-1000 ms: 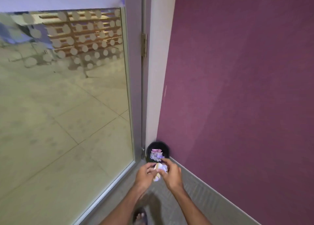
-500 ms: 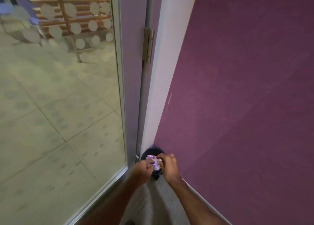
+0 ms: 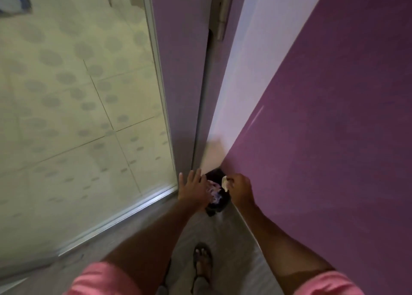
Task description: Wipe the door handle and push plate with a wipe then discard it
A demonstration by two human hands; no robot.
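Head view, blurred. We count two hands, one small black bin [image 3: 219, 203] in the far corner, one sandalled foot [image 3: 202, 264], two pink sleeves. Our left hand [image 3: 195, 192] hangs flat over the bin's left rim, fingers spread, gripping nothing. Our right hand [image 3: 240, 191] pinches one pale crumpled wipe [image 3: 225, 182] above the bin. Crumpled paper [image 3: 213, 192] fills the bin. Glass door panel [image 3: 78, 116] left, matte purple wall [image 3: 323, 116] right.

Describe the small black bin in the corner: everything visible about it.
The black bin is small, dark and round-looking, standing on the floor in the corner where the purple wall meets the door frame. Crumpled white and purplish scraps fill it. The left hand is spread over its near side, hiding part; the right hand pinches a pale wipe above its rim. Material unclear.
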